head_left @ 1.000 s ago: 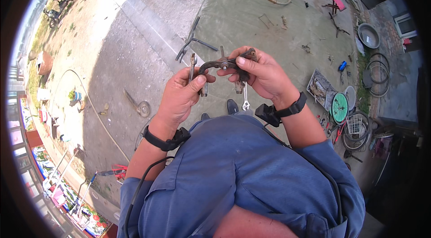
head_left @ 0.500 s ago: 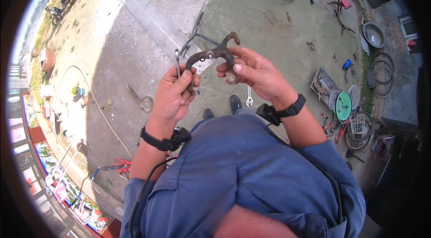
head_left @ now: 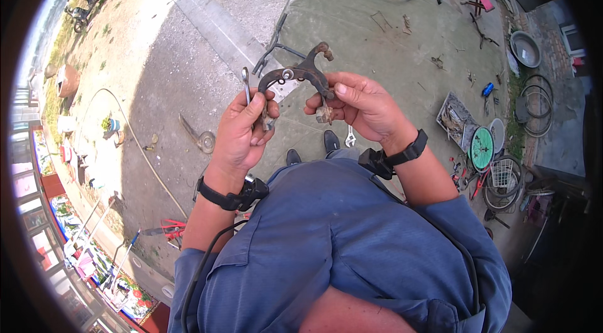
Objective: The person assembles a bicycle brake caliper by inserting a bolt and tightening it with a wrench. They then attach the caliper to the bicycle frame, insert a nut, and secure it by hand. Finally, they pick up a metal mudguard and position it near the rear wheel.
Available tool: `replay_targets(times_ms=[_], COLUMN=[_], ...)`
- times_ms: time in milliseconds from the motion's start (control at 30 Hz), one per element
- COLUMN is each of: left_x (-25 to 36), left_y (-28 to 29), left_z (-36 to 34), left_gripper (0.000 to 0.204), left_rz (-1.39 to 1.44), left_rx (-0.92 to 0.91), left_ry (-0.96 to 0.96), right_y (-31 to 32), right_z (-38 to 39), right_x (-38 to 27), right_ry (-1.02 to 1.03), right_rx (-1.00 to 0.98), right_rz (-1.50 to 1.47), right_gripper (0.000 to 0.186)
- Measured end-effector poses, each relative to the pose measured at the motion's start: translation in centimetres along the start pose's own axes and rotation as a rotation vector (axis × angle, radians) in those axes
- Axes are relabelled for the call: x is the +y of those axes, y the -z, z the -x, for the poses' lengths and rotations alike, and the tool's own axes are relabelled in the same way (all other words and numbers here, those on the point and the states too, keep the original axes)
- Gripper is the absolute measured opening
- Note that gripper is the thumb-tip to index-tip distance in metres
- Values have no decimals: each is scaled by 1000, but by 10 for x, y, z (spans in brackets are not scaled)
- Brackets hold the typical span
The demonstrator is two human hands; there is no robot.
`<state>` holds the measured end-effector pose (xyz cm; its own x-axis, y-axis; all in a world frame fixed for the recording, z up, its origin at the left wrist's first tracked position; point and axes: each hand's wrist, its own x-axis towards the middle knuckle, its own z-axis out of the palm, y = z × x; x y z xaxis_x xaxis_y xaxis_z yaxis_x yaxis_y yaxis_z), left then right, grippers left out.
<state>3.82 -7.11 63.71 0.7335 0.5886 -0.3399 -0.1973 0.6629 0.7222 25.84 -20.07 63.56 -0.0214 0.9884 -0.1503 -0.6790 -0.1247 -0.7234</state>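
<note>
Between my hands is a dark, rusty bicycle caliper brake [head_left: 306,73], its arch upward and one forked arm pointing up and away. My left hand [head_left: 242,123] is closed round its left lower end, thumb on top. A slim metal wrench [head_left: 245,75] also stands up from that hand. My right hand [head_left: 361,104] pinches the right lower end between thumb and fingers, near a dirty block-like brake pad [head_left: 324,114]. An adjustable wrench [head_left: 350,138] shows below my right hand; its upper part is hidden, and I cannot tell if it touches the hand.
A bent dark metal frame [head_left: 276,50] lies on the ground beyond the brake. At right are a tray of parts [head_left: 453,119], a green round lid [head_left: 482,148], a wire basket [head_left: 502,171] and tyres [head_left: 537,104]. A hose [head_left: 141,148] curves along the left.
The brake has tilted a little in my hands, so its right pad shows more. My right fingers have shifted slightly on that end. Both hands keep hold.
</note>
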Motion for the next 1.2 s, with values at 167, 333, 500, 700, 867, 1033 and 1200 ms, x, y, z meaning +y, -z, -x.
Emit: replay_targets(times_ms=[167, 333, 500, 700, 867, 1033, 1200], left_x=[0, -1, -1, 1, -1, -6, -12], left_y=[2, 2, 1, 0, 1, 1, 0], left_z=[-1, 2, 2, 4, 6, 4, 0], left_gripper=[20, 20, 19, 17, 18, 19, 21], left_rz=[5, 10, 27, 36, 21, -84, -133], left_rx=[-4, -8, -1, -15, -28, -14, -40], left_ry=[14, 25, 21, 17, 10, 15, -44], right_y=[-1, -3, -5, -5, -8, -19, -32], right_z=[-1, -1, -2, -2, 1, 3, 13], right_x=[1, 4, 5, 4, 6, 3, -12], right_ry=[10, 5, 33, 99, 159, 316, 361], right_rx=[-31, -10, 46, 37, 60, 38, -16], right_rz=[-3, -28, -58, 214, 306, 504, 875], right_gripper=[45, 43, 46, 52, 50, 48, 49])
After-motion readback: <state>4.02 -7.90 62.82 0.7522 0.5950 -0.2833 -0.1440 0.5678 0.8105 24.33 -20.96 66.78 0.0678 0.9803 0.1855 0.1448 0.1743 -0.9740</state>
